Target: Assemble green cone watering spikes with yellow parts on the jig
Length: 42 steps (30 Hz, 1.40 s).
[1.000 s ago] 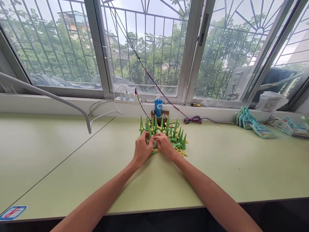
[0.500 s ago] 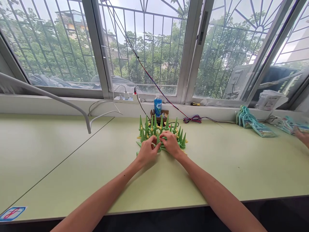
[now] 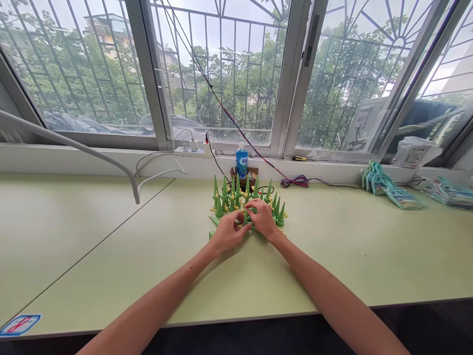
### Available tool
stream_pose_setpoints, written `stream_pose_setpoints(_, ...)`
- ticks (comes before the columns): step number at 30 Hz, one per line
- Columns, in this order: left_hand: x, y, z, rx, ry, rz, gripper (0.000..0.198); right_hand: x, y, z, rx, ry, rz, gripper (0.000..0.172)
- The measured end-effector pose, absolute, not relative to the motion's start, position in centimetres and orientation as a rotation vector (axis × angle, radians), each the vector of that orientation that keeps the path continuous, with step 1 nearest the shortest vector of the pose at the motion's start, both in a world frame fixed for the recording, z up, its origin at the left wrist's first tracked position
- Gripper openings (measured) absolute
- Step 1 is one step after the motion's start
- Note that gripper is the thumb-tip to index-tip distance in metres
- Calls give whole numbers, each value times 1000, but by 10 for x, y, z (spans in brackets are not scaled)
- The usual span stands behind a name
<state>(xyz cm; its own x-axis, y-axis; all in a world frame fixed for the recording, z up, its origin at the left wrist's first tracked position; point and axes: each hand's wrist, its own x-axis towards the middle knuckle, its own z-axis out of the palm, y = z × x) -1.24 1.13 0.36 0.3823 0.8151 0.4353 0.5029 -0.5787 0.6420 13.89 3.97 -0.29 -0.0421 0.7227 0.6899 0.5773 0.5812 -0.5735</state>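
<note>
My left hand is closed on a green plastic watering spike, with thumb and fingers around its lower part. Close against that spike's upper part, the fingers of my right hand are pinched together; what lies between them is hidden. Behind both hands stand several green watering spikes with small yellow valves, points upward. More green spikes lie flat beside my left hand, and some parts are covered by the hands.
A blue bottle stands behind the spikes by a small brown box. Coiled cable lies at the wall. Packaged teal items rest at the right. A grey tube juts in from the left over the table.
The held spike has shifted slightly right and now leans lower between my hands. My left hand moved a little right. Another person's hand at the far right has left the view.
</note>
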Motion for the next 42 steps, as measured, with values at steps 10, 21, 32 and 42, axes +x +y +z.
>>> stream_pose_setpoints(10,-15,12,9,1930,1237,1297,26,138,34,2,-1036,-1666,255,18)
stream_pose_setpoints(21,-16,19,2,2020,1154,1283,21,136,31,3,-900,-1747,335,23)
stream_pose_setpoints(32,-17,19,2,2029,1221,1309,17,137,32,0,-860,-1768,419,18)
stream_pose_setpoints(42,-17,20,2,2051,1149,1304,21,140,36,-4,-888,-1897,361,27)
